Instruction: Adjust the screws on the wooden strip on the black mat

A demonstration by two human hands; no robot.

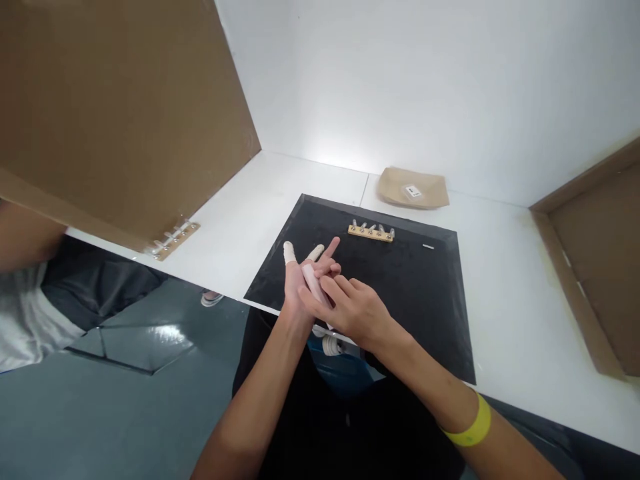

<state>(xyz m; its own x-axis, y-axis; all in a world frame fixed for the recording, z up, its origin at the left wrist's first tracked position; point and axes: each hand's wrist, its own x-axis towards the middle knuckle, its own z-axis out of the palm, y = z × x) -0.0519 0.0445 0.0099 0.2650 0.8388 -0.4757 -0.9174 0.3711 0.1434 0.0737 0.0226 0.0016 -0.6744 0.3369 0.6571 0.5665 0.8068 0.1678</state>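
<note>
Head view | your left hand (300, 283) is spread, fingers apart, over the desk's (525, 313) near edge | your right hand (350, 310) pinches a finger cot (315, 283) onto its finger | roll it evenly, keep that finger stiff.

White corner booth with a table

A white table (525, 280) meets plain white walls (425, 87), light glaring in the corner; brown boards (115, 107) stand at left and right, and a grey-blue floor (100, 413) shines below.
</note>
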